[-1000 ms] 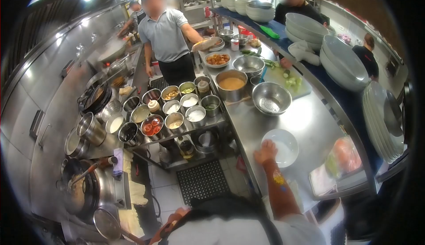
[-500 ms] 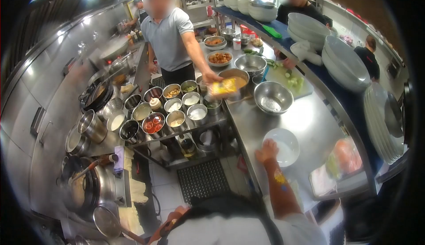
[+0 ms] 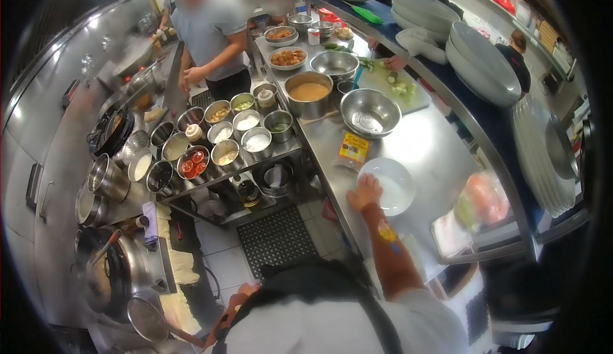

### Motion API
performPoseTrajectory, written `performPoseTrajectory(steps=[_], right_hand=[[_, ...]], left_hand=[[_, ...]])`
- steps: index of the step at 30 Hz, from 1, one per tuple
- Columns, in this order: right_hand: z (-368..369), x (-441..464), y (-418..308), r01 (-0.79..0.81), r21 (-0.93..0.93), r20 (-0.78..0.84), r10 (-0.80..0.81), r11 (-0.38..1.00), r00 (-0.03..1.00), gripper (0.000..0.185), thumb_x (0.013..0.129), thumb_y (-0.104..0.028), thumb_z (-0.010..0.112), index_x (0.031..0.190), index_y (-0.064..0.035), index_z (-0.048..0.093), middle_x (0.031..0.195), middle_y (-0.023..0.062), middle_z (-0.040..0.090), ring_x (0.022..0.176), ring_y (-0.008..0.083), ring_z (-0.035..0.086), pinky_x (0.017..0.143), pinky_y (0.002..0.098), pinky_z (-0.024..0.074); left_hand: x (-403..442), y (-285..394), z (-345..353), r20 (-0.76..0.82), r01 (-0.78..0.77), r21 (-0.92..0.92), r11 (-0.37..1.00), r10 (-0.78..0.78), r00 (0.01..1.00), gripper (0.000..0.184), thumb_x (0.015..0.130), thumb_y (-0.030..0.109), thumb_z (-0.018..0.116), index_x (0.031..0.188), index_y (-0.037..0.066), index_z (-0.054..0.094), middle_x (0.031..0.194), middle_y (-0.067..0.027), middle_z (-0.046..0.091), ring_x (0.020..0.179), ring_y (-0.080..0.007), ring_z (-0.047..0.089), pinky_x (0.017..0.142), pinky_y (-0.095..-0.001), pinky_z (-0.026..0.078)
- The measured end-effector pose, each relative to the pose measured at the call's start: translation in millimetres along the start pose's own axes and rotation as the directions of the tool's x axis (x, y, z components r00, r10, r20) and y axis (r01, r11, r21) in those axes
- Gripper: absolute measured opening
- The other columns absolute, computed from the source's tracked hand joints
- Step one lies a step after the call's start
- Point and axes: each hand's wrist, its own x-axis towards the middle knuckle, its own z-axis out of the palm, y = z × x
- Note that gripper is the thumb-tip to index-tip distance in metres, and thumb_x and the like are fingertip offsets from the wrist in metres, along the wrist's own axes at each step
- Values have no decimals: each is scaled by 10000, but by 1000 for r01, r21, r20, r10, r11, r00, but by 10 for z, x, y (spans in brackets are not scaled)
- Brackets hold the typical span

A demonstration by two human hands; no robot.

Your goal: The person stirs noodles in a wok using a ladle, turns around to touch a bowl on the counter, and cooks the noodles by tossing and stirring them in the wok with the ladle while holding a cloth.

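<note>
A white bowl (image 3: 393, 191) stands on the steel counter. My right hand (image 3: 366, 192) rests at its left rim, palm down, its fingers slightly spread and touching the edge. Just above the bowl lies a yellow-labelled packet reading "Cocoa Powder" (image 3: 352, 149), in front of a metal mixing bowl (image 3: 370, 114). Low in the view, my left hand (image 3: 244, 293) is close to my body, partly hidden by my apron; its fingers are too unclear to read. A ladle (image 3: 150, 321) is at the lower left, its handle running toward my left forearm.
Metal tubs of ingredients (image 3: 193, 162) fill a stand left of the counter. Woks (image 3: 105, 271) line the stove. A pot of orange-brown liquid (image 3: 308, 92) and a cutting board (image 3: 408, 95) are farther back. Stacked plates (image 3: 543, 156) occupy the right shelf. Co-workers stand beyond.
The co-worker in grey reached over with the yellow packet, which now lies on the counter beside the bowl; that arm has drawn back. The camera view has shifted. My right hand stays at the bowl.
</note>
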Motion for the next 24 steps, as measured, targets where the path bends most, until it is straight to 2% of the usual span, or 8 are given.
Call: performPoseTrajectory(steps=[6,9,12,15,17,18,21,24], right_hand=[[69,11,-2,-31,-37,25,32,999,999,805,769,-462,586,1376,-4,324,1451,190,292,1342,397,240,1060,549,219],[87,100,17,-30,-90,60,36,995,998,834,779,-483,575,1399,1,300,1471,195,271,1366,374,219,1092,516,202],[80,79,-2,-7,-104,123,20,995,992,872,779,-496,570,1423,4,263,1496,202,224,1390,372,176,1111,506,181],[18,35,-47,-36,-3,120,36,999,992,854,759,-436,577,1411,19,266,1488,219,212,1378,398,167,1089,570,148],[-31,44,-52,-35,25,141,31,999,989,863,750,-428,589,1411,19,263,1485,223,211,1373,407,170,1085,571,153],[-3,31,-37,-25,19,120,22,1000,993,866,745,-425,595,1408,22,264,1481,224,217,1368,408,178,1079,573,162],[60,55,-39,-15,13,70,14,1000,997,875,733,-419,611,1401,30,266,1469,228,233,1356,412,199,1065,579,186],[27,14,-42,-16,10,68,15,1000,998,887,727,-422,620,1396,40,263,1459,230,245,1347,415,210,1056,581,200]], left_hand=[[39,-34,45,-44,83,-35,996,-85,995,457,833,480,446,980,120,686,1031,-216,643,1041,-368,588,899,-414,450],[75,-56,150,-112,193,-80,978,-201,973,459,831,482,448,971,117,689,1024,-217,645,1038,-368,590,897,-413,451],[-72,61,-5,-38,195,-140,971,-202,979,486,801,508,491,904,82,701,950,-212,661,956,-342,628,845,-398,472],[1,-26,35,-34,-33,-274,961,25,999,458,802,486,492,878,87,703,909,-182,670,858,-305,654,780,-389,491],[-83,77,-57,-59,-78,-225,971,67,996,433,805,461,479,861,94,701,890,-166,673,813,-286,659,744,-384,495],[-150,108,-59,-62,-97,-200,975,86,994,421,807,448,473,853,97,700,880,-158,674,790,-277,662,726,-381,497],[-25,-24,117,-114,7,-196,981,-30,993,381,823,387,427,843,112,690,869,-146,673,812,-293,654,730,-391,491],[-229,171,-74,-90,-54,-123,991,43,995,355,829,363,428,871,116,681,882,-147,673,850,-312,645,756,-408,484]])
